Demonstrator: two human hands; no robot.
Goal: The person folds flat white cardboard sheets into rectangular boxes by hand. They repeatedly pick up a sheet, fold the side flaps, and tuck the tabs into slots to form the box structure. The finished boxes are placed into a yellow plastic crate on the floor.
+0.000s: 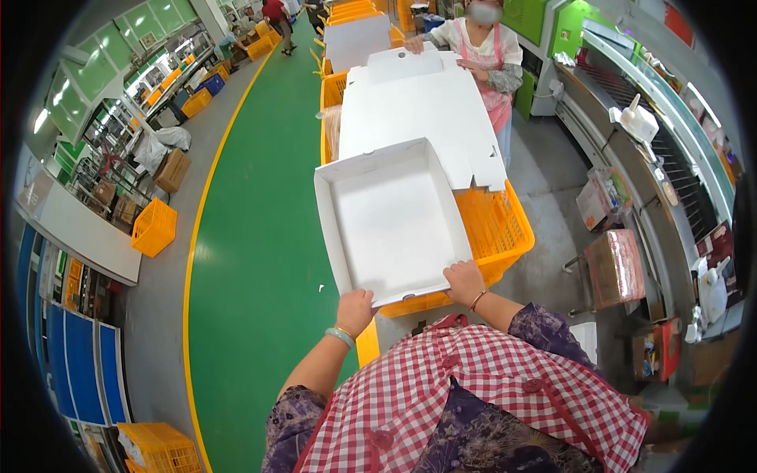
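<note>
A shallow white cardboard box [390, 225], its top side open and nothing inside, is held tilted in front of me. My left hand [356, 310] grips its near left corner, fingers wrapped over the rim. The near right corner is gripped by my right hand [465, 281]. Beyond the box lies a large flat white cardboard sheet [410, 106] with notched edges, spread across yellow plastic crates [505, 225]. At its far end, a co-worker in a pink apron [482, 55] has both hands on a folded white cardboard piece [406, 65].
A machine with a slatted conveyor [662, 130] runs along the right. Near it a wrapped carton [615, 268] rests on a stand. On the left stretches a green walkway [252, 260] edged by a yellow line, with a yellow crate [154, 227] beside it. More yellow crates line up farther ahead.
</note>
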